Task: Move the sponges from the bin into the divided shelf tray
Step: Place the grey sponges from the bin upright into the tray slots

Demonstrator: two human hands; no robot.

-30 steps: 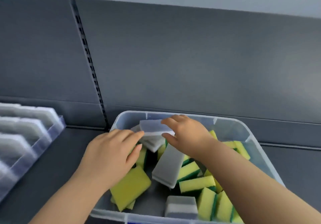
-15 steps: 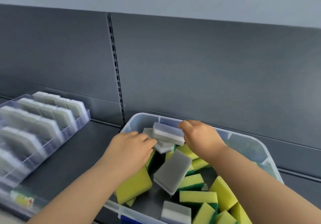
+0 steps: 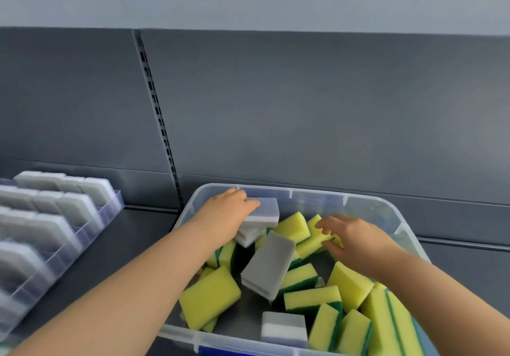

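A clear plastic bin [image 3: 367, 202] on the dark shelf holds several yellow-green sponges [image 3: 209, 297] and a few grey-white ones. My left hand [image 3: 225, 213] reaches into the bin's far left corner, its fingers curled over the top grey-white sponge [image 3: 265, 212] of a small stack. Over the yellow sponges at the middle right, my right hand [image 3: 356, 238] hovers with spread fingers and holds nothing. Another grey sponge [image 3: 271, 266] lies tilted in the bin's middle. The divided clear tray [image 3: 109, 212] stands to the left, with rows of upright grey-white sponges in it.
A dark grey shelf back panel with a slotted upright [image 3: 158, 112] rises behind the bin. Bare dark shelf surface [image 3: 110, 248] lies between tray and bin. One grey-white sponge [image 3: 284, 328] rests against the bin's near wall.
My right hand has let go of the top grey-white sponge and moved right over the yellow sponges. My left hand has slid onto that sponge. The view has swung to the right.
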